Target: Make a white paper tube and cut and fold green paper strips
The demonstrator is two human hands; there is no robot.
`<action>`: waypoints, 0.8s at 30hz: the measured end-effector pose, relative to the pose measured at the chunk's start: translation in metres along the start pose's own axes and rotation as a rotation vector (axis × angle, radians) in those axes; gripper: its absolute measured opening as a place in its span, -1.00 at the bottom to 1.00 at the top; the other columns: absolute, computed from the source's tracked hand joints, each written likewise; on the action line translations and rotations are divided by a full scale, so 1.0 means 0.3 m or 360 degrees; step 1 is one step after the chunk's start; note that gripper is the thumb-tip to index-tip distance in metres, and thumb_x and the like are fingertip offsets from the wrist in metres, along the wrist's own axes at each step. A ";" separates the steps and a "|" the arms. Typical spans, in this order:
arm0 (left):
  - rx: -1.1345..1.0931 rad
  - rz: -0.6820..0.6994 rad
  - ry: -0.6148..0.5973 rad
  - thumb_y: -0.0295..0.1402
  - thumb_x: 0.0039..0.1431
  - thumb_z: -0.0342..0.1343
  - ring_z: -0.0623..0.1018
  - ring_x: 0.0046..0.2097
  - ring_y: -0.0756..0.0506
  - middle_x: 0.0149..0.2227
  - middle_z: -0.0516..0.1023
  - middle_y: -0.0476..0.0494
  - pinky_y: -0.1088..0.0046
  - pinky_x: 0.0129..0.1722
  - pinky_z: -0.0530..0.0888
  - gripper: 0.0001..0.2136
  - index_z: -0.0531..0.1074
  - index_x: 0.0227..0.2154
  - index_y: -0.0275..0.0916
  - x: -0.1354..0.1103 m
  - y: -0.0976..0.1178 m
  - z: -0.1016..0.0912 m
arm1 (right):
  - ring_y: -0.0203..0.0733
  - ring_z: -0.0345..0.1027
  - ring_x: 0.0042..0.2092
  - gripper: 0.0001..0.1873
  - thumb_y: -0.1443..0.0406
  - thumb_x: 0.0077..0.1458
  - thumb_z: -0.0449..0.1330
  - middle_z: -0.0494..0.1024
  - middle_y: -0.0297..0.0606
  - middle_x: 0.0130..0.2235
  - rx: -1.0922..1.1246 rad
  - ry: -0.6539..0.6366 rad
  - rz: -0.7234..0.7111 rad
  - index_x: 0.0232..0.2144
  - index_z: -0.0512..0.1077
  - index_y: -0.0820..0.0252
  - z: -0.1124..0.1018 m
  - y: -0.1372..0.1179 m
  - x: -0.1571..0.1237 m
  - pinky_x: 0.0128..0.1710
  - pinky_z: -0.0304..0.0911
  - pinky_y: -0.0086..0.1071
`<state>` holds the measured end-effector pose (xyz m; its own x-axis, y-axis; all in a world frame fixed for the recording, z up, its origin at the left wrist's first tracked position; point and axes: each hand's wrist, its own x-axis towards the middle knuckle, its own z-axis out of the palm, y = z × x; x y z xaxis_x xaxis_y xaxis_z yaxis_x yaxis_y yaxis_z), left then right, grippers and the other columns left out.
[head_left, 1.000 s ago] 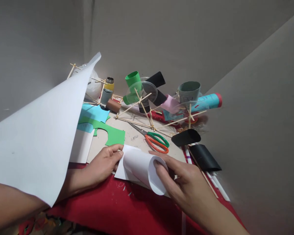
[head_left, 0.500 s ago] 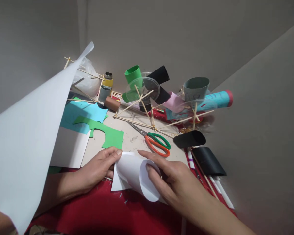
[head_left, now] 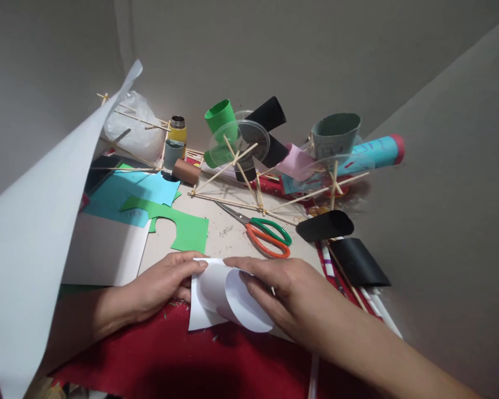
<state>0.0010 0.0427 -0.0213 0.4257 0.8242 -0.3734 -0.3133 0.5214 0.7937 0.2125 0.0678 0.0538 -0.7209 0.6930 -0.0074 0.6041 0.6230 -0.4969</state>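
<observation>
Pinching a curled white paper [head_left: 216, 285] with both hands at the front of the counter [head_left: 228, 227]

The left hand [head_left: 162, 285], at 9 o'clock of the curled white paper, has its grip clamped on the flat left edge, thumb pressed on top. The right hand [head_left: 295, 291], at 3 o'clock, has its grip closed on the rolled rim, thumb tucked inside the open mouth and a finger laid along the outside. The curled white paper itself sits between them, low in the view, by the counter's front edge, where red cloth [head_left: 174, 354] begins. A flat white flap [head_left: 202, 316] shows under the roll (whether it belongs to the same piece, I cannot tell).

Taking that roll as the clock's centre, scissors [head_left: 268, 235] lie near it at 1 o'clock, one handle green, the other orange, blades pointing toward 10. A green cut-out [head_left: 189, 227] is at 11, just beyond the left hand, overlapping a blue sheet [head_left: 137, 194] at 10. Farther out at 9, a large white sheet [head_left: 33, 238] covers part of the left arm.

At 12, a stick frame [head_left: 224, 201] stands by a clear disc [head_left: 255, 136] ringed with green and black tubes [head_left: 268, 119]. A yellow bottle [head_left: 177, 134] stands at 11, behind a brown tube [head_left: 186, 172].
</observation>
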 end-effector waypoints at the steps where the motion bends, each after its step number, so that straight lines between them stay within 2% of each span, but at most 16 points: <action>1: 0.0005 0.0009 0.0016 -0.21 0.14 0.17 0.47 -0.37 0.00 -0.37 0.46 -0.08 0.49 -0.36 0.48 -0.77 0.51 -0.27 -0.28 0.000 0.000 0.000 | -0.22 0.53 -0.35 -0.63 0.40 0.20 0.03 0.66 -0.30 -0.31 0.0022 -0.0009 0.0006 -0.04 0.51 0.03 -0.004 0.000 0.003 -0.30 0.36 -0.44; 4: 0.0014 0.0008 0.0042 -0.17 0.11 0.19 0.46 -0.37 -0.01 -0.38 0.45 -0.07 0.49 -0.37 0.47 -0.76 0.51 -0.31 -0.27 0.000 0.004 0.002 | -0.21 0.53 -0.26 -0.62 0.42 0.20 0.03 0.65 -0.29 -0.22 0.0094 0.0014 -0.0001 -0.04 0.50 0.02 -0.008 0.000 0.009 -0.23 0.36 -0.42; 9: -0.0049 -0.0022 0.0046 -0.20 0.08 0.23 0.47 -0.37 -0.01 -0.37 0.47 -0.05 0.47 -0.33 0.47 -0.75 0.49 -0.28 -0.28 -0.005 0.016 0.012 | -0.20 0.48 -0.07 -0.55 0.42 0.23 0.02 0.60 -0.31 -0.07 0.0237 0.0030 -0.0112 0.12 0.38 -0.04 0.000 -0.004 0.012 -0.08 0.32 -0.38; 15: -0.0027 -0.0004 0.0040 -0.23 0.10 0.22 0.45 -0.39 -0.01 -0.43 0.43 -0.03 0.49 -0.36 0.42 -0.78 0.45 -0.35 -0.30 -0.014 0.014 0.012 | -0.22 0.46 -0.08 -0.55 0.45 0.22 0.03 0.60 -0.34 -0.11 0.0297 0.0016 -0.0044 0.08 0.42 -0.02 0.002 -0.043 0.001 -0.04 0.30 -0.38; 20: 0.0069 0.0040 -0.0014 -0.19 0.15 0.18 0.48 -0.34 -0.05 -0.36 0.49 -0.08 0.46 -0.32 0.42 -0.71 0.48 -0.17 -0.28 -0.022 0.009 0.009 | -0.19 0.47 -0.07 -0.56 0.49 0.17 0.04 0.60 -0.25 -0.07 0.0298 0.0118 -0.0003 0.04 0.46 0.08 0.018 -0.066 -0.018 -0.06 0.30 -0.36; 24: 0.0113 0.0033 0.0035 -0.15 0.18 0.15 0.51 -0.27 -0.10 -0.28 0.54 -0.11 0.39 -0.26 0.46 -0.64 0.43 -0.02 -0.20 -0.023 0.005 0.005 | -0.20 0.47 -0.11 -0.56 0.50 0.16 0.02 0.60 -0.22 -0.07 0.0299 0.0242 0.0024 0.01 0.47 0.14 0.038 -0.060 -0.027 -0.11 0.29 -0.38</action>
<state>-0.0012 0.0374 -0.0169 0.4011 0.8395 -0.3664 -0.2604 0.4880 0.8331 0.2035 0.0469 0.0528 -0.6442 0.7573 0.1073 0.5307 0.5435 -0.6503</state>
